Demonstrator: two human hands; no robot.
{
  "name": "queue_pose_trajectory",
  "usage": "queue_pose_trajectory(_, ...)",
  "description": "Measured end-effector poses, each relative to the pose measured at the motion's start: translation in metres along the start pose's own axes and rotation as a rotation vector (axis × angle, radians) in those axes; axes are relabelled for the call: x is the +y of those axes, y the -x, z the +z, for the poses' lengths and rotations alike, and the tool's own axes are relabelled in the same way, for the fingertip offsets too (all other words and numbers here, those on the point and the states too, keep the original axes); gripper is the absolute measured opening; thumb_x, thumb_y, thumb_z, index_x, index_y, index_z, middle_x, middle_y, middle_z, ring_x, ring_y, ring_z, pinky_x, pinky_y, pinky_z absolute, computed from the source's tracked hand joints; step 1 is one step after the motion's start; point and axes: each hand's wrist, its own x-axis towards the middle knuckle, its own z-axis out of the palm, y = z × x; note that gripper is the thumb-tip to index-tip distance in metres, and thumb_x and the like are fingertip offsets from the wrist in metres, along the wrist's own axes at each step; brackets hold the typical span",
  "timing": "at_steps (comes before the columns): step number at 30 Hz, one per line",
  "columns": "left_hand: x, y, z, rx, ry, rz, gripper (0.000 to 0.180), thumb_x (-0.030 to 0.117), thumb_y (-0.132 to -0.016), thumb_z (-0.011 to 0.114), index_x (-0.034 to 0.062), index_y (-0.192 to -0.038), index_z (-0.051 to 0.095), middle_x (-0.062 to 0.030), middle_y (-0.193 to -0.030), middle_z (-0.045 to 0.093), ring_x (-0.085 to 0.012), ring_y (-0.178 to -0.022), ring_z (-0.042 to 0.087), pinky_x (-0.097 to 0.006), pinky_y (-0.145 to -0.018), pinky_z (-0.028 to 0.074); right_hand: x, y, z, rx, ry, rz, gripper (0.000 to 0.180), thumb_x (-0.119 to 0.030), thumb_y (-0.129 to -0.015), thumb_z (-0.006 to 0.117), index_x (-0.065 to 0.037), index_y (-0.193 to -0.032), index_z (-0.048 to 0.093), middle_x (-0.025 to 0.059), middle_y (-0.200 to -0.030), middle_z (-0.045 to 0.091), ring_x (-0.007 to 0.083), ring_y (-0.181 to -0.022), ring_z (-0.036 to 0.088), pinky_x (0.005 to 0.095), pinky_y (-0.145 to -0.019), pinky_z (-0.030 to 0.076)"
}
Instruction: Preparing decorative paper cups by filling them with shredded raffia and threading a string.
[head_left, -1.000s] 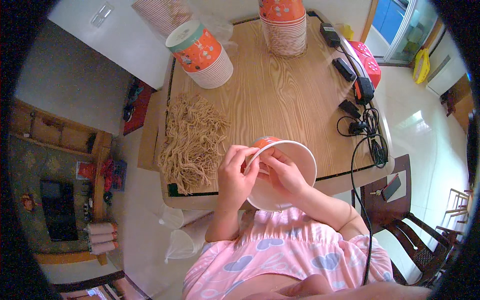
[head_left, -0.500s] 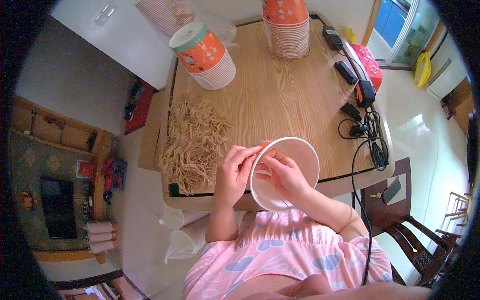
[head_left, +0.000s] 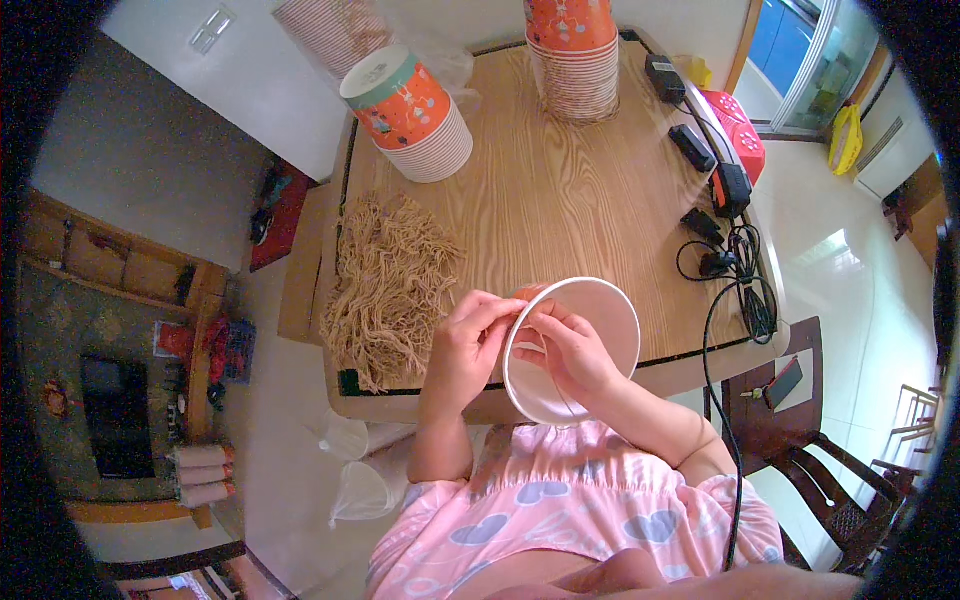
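Observation:
A paper bucket (head_left: 615,320) with a white inside is tilted with its mouth toward me at the table's near edge. My left hand (head_left: 470,335) pinches its rim from the outer left side. Inside the mouth, my right hand (head_left: 570,350) has its fingertips closed against the wall near the same spot, opposite the left fingers. A thin cord (head_left: 568,402) hangs from the right hand inside the bucket; its upper end is hidden by the fingers. Left of my hands lies a pile of tan cords (head_left: 390,290).
A stack of orange and green paper buckets (head_left: 415,115) stands at the far left, another stack (head_left: 575,60) at the far middle. Black adapters (head_left: 732,188) and a coiled cable (head_left: 752,290) lie along the right edge. A dark chair (head_left: 840,490) stands at the right.
Almost nothing differs. The bucket and both hands have shifted very slightly, with the fingers still at the same part of the rim.

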Motion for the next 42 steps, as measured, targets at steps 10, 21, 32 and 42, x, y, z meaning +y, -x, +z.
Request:
queue_pose_trajectory(10,0.010,-0.010,-0.010,-0.111,-0.178,0.087,0.009,0.001,-0.077,0.060,0.0027,-0.086,0.058,-0.0099,-0.082,0.059,-0.0265,-0.074,0.060,-0.034,-0.063,0.049,0.001,-0.001,-0.001,0.033,0.029,-0.011,0.018,-0.015,-0.091,0.050,-0.005,-0.106,0.052,0.0054,-0.098,0.057,0.0169,-0.093,0.057,0.0285,-0.076,0.048)
queue_pose_trajectory(21,-0.005,-0.005,-0.005,-0.084,0.379,-0.312,0.003,0.004,-0.090,0.047,0.0030,-0.093,0.048,-0.0043,-0.077,0.057,-0.0097,-0.070,0.055,-0.023,-0.061,0.047,-0.010,0.004,-0.003,-0.074,0.064,-0.011,0.014,-0.017,-0.091,0.050,-0.004,-0.097,0.053,0.0028,-0.084,0.057,0.0118,-0.076,0.055,0.0264,-0.067,0.046)
queue_pose_trajectory(32,0.000,-0.001,-0.008,-0.147,0.351,-0.207,0.024,0.002,-0.082,0.058,0.0065,-0.107,0.059,-0.0023,-0.084,0.058,-0.0098,-0.078,0.057,-0.023,-0.067,0.047,-0.009,0.004,-0.004,-0.057,0.103,0.014,0.010,-0.014,-0.091,0.051,-0.004,-0.093,0.052,0.0031,-0.081,0.056,0.0116,-0.072,0.055,0.0250,-0.063,0.047)
queue_pose_trajectory(42,0.003,-0.010,-0.008,-0.087,0.101,-0.048,0.021,0.004,-0.081,0.061,0.0056,-0.101,0.063,-0.0055,-0.082,0.057,-0.0140,-0.077,0.057,-0.024,-0.065,0.046,-0.010,0.001,-0.004,-0.068,0.169,0.058,0.011,-0.012,-0.090,0.052,-0.002,-0.094,0.052,0.0013,-0.076,0.051,0.0109,-0.065,0.050,0.0240,-0.057,0.043)
